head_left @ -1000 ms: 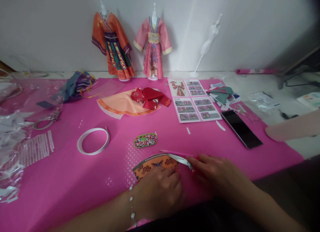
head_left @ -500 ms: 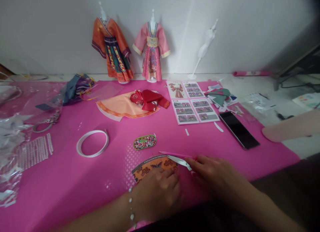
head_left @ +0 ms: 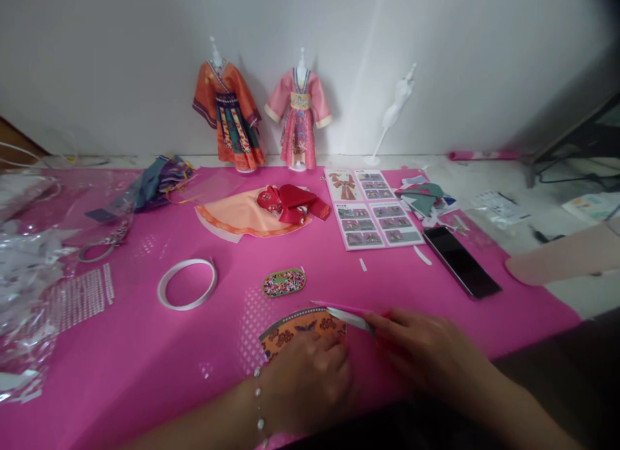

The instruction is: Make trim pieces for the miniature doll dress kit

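Note:
An orange patterned fabric piece [head_left: 285, 330] with a dark beaded upper edge lies at the front of the pink mat [head_left: 135, 347]. My left hand [head_left: 307, 376], wearing a bracelet, rests on its lower part with fingers curled round or onto it. In my right hand [head_left: 416, 340] is a pair of scissors [head_left: 349, 318]; their pale blades reach the fabric's upper right edge. A pink pencil-like stick [head_left: 339, 306] lies just behind the blades. Behind the fabric sits a green oval tray [head_left: 284, 283] of coloured beads.
A white tape roll [head_left: 163, 288] lies left. Farther back are a peach-and-red garment [head_left: 232, 214], an instruction sheet [head_left: 371, 211] and a black phone [head_left: 460, 261]. Two dressed figures and a bare white stand [head_left: 397, 108] line the wall. Plastic bags cover the left.
The view has tilted up slightly, so objects appear lower. The scissor blades look closer together; both hands keep nearly the same places.

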`<state>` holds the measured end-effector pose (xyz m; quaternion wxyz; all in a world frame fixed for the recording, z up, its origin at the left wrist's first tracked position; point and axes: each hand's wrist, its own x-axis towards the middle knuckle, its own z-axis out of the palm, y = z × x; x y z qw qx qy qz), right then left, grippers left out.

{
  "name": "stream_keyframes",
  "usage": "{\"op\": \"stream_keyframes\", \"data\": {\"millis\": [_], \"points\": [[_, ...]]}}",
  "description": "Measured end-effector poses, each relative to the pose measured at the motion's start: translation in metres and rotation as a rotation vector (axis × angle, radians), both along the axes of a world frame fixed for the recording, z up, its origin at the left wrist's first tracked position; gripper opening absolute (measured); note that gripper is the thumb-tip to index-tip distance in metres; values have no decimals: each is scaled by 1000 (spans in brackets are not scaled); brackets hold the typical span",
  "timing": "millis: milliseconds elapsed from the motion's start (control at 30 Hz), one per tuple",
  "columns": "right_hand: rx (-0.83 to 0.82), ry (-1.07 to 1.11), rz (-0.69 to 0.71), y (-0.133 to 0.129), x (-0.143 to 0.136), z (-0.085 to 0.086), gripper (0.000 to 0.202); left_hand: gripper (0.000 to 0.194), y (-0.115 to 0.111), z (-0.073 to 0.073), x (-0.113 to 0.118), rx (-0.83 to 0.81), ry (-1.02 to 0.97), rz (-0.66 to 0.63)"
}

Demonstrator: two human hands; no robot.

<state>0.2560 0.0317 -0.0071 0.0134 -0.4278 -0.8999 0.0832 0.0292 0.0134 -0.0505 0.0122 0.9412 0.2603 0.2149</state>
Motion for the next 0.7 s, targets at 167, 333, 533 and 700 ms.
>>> {"op": "stream_keyframes", "data": {"millis": [167, 333, 533, 700], "points": [[77, 163, -102, 10, -4, -9, 38, 19, -1, -3, -1, -75, 17, 19], [31, 221, -138, 22, -27, -18, 43, 18, -1, -5, -1, -68, 17, 17], [-25, 221, -166, 27, -39, -29, 41, 16, 0, -11, 0, -13, -60, 26], [2, 255, -199, 30, -38, -36, 34, 15, 4, -13, -1, -16, -41, 31]]}}
